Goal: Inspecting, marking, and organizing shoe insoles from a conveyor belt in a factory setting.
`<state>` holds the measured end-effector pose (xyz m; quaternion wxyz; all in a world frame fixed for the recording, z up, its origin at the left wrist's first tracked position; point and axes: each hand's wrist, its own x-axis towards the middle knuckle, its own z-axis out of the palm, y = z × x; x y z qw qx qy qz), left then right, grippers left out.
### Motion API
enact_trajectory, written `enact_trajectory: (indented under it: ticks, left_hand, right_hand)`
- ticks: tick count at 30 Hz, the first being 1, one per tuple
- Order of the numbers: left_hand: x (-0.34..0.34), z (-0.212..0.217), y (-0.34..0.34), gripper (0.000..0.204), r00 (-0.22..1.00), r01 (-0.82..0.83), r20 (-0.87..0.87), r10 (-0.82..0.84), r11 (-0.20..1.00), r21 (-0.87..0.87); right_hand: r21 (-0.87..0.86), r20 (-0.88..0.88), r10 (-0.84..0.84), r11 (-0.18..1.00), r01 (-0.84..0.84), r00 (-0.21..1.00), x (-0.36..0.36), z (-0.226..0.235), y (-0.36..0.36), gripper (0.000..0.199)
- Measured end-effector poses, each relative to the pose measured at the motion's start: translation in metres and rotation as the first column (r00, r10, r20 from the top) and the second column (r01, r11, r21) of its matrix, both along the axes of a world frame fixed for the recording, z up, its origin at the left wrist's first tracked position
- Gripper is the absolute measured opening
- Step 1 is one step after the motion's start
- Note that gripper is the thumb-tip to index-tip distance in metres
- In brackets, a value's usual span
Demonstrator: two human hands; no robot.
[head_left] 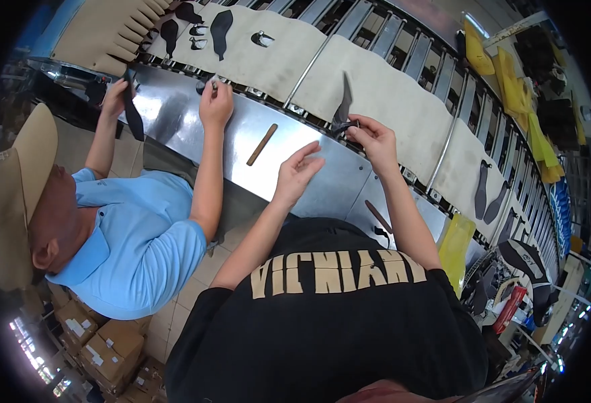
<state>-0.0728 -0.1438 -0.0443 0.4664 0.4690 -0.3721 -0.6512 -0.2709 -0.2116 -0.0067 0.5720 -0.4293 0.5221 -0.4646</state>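
Note:
My right hand (374, 139) is closed, its thumb and fingers pinching the near end of a dark shoe sole (344, 101). The sole's tapered end points away over the cream conveyor belt (369, 84). Something small and black, perhaps a strap, shows at the pinched end, partly hidden by my fingers. To its left, my left hand (298, 176) hovers over the shiny metal ledge (235, 138) with its fingers apart and nothing in them. A flat brown stick (262, 144) lies on the ledge left of that hand. A second brown stick (378, 216) rests below my right forearm.
Several dark soles and black strap pieces (263, 39) lie on the belt. At my left a co-worker in a blue shirt (134, 228) holds a dark sole (132, 111). Metal rollers (389, 37) run behind the belt. Cardboard boxes (111, 342) are stacked at lower left.

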Motion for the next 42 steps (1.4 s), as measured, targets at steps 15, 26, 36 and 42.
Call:
enact_trajectory:
  ticks: [15,26,36,42]
  left_hand:
    - [-0.004,0.079,0.026,0.034,0.916,-0.045,-0.392,0.086,0.993,0.112]
    - [-0.003,0.105,0.036,0.034,0.913,-0.064,-0.396,0.098,0.993,0.099]
    - [-0.001,0.113,0.032,0.033,0.925,-0.094,-0.368,0.094,0.995,0.018]
    - [0.000,0.114,0.030,0.033,0.953,-0.091,-0.285,0.103,0.994,0.056]
  right_hand:
    - [-0.203,0.130,0.096,0.977,-0.068,0.987,0.031,0.075,0.077,0.030]
    - [-0.289,0.120,0.004,0.957,0.031,0.993,0.037,0.078,0.083,0.031]
    - [-0.223,0.312,0.139,0.972,-0.070,0.940,0.031,0.074,0.083,0.042]
    - [-0.200,0.192,0.175,0.970,-0.137,0.966,0.032,0.083,0.086,0.043]
